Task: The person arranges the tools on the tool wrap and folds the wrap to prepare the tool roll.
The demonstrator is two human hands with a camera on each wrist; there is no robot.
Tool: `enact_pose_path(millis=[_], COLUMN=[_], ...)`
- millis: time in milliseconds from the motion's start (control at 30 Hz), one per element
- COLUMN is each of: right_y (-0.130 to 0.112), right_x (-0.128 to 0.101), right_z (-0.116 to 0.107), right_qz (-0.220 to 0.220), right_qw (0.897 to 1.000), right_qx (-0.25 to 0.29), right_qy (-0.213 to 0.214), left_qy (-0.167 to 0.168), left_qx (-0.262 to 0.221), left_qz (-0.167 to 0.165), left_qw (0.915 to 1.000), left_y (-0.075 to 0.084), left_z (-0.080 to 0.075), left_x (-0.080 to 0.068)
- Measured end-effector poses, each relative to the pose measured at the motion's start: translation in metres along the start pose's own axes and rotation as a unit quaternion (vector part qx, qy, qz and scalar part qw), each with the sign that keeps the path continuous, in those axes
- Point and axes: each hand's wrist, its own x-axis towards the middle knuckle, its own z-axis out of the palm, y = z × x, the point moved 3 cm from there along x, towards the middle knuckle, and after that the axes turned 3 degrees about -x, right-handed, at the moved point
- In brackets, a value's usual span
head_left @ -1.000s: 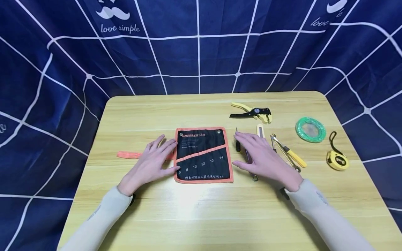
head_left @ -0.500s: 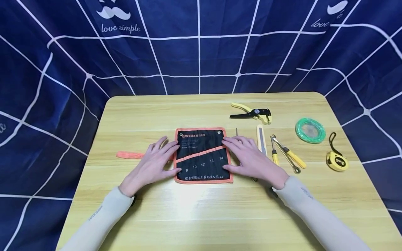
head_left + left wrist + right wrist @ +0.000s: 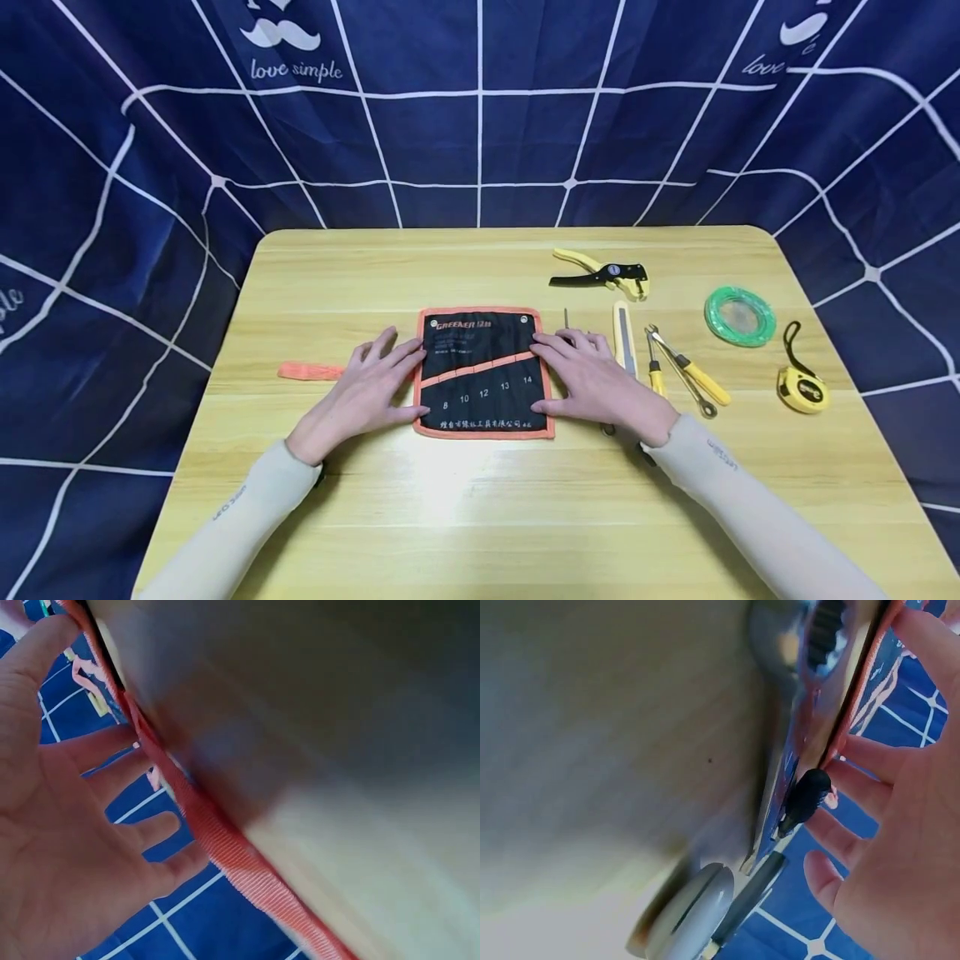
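Note:
A black tool pouch (image 3: 480,343) with orange edging and a row of numbered slots lies flat on the wooden table. My left hand (image 3: 366,385) touches its left edge with spread fingertips, thumb near the lower corner. From under that hand an orange strap (image 3: 309,371) runs out to the left; the left wrist view shows its ribbed orange band (image 3: 232,859) close up. At the pouch's right edge, my right hand (image 3: 592,385) rests thumb and fingertips on the border. Beneath the right palm, a black-handled screwdriver (image 3: 805,799) and a wrench (image 3: 784,742) are mostly hidden from the head view.
Right of the right hand lie a utility knife (image 3: 623,333), a small yellow-handled screwdriver (image 3: 656,375), a wrench (image 3: 686,379) and another yellow-handled tool (image 3: 707,382). Wire strippers (image 3: 603,273) lie behind. Farther right are a green wire coil (image 3: 740,317) and a tape measure (image 3: 803,389).
My right hand has moved left from over the tools onto the pouch's right border, uncovering the utility knife and small yellow screwdriver. The left hand stays at the left edge.

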Motion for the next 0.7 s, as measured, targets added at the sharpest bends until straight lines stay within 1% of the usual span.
enact_pose_path(millis=[200,333,467,567,700], right_y=[-0.002,-0.004,-0.005,-0.003,-0.001], right_x=[0.002,0.003,0.004,0.005,0.006], right_z=[-0.001,-0.002,-0.001,-0.001,-0.004], right_qz=[0.007,0.005,0.001,0.001,-0.010], right_qw=[1.000,1.000,1.000,1.000,1.000], right_qx=[-0.014,-0.028,-0.028,-0.027,-0.020], right_qy=[-0.003,-0.005,-0.007,-0.002,0.018], left_qy=[-0.047,-0.065,-0.059,-0.043,-0.020], left_qx=[0.003,-0.003,-0.008,-0.004,0.010], left_qz=[-0.021,-0.025,-0.030,-0.041,-0.060], left_qw=[0.9986,0.9976,0.9978,0.9982,0.9980], left_y=[0.001,0.002,0.002,0.001,-0.001], left_z=[-0.006,-0.009,-0.010,-0.011,-0.010], left_x=[0.003,0.006,0.006,0.008,0.010])
